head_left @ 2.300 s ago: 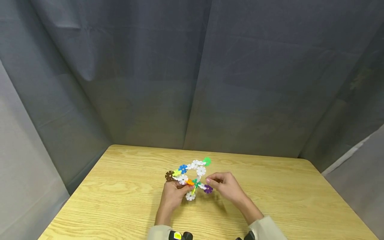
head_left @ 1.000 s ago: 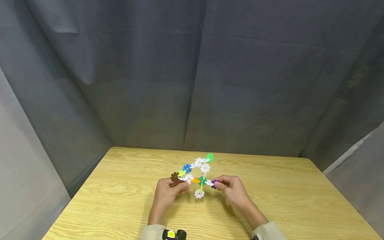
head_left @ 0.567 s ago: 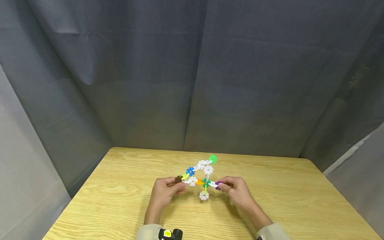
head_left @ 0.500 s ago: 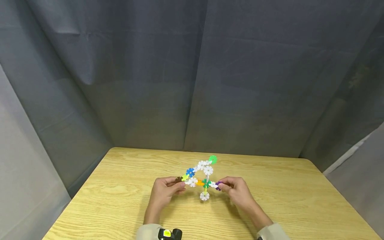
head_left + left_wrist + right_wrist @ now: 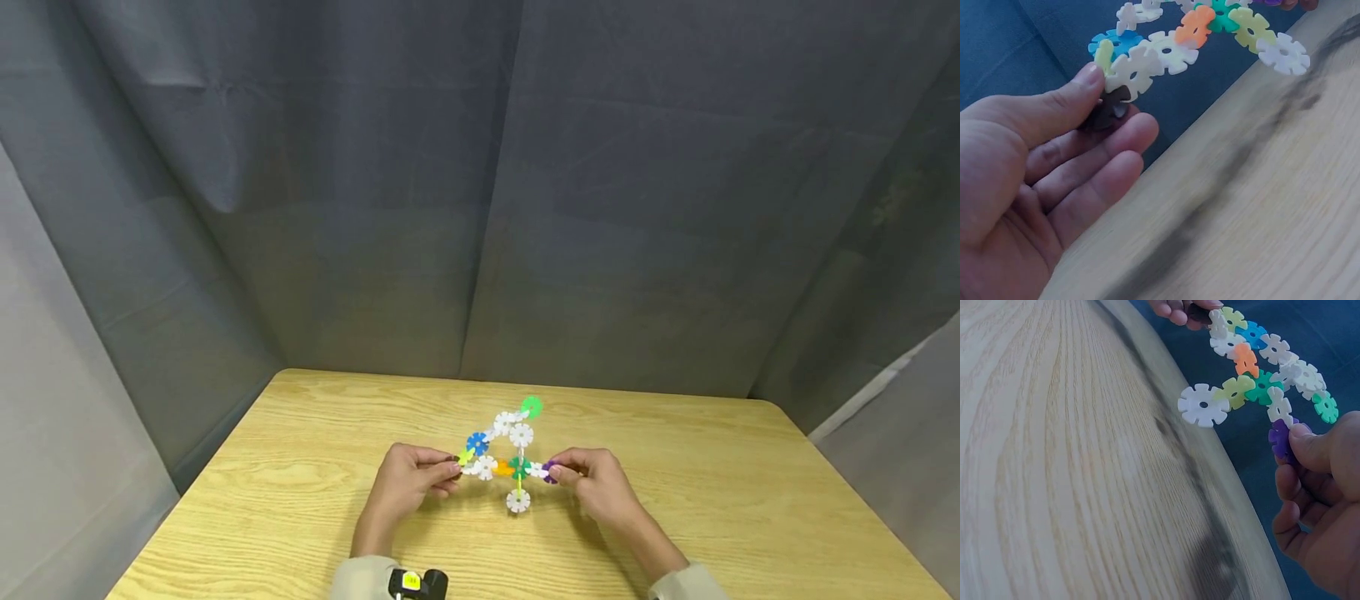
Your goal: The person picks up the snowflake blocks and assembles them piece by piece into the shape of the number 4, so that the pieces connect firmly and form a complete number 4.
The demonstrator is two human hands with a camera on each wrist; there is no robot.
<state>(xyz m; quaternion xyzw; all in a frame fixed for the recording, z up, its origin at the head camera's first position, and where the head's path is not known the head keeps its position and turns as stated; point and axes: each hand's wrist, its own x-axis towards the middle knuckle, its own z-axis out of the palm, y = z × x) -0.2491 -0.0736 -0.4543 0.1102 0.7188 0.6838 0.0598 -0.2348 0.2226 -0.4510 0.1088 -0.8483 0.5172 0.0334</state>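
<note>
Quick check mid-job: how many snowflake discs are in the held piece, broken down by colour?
white discs: 7 (some overlap, so roughly)
yellow-green discs: 2
dark green disc: 1
light green disc: 1
blue disc: 1
orange disc: 1
purple disc: 1
brown disc: 1
Total: 15

Brown disc point(image 5: 1107, 110) mostly hidden between thumb and fingers of left hand point(image 5: 1041, 181). Purple disc point(image 5: 1280, 439) partly covered by thumb of right hand point(image 5: 1319, 506), itself cut off at the frame's right and bottom edges. Snowflake-disc chain point(image 5: 1191, 34) clipped by the left wrist view's top edge. Table point(image 5: 1054, 487) grain blurred in both wrist views. Individual discs too small to make out in the head view.
</note>
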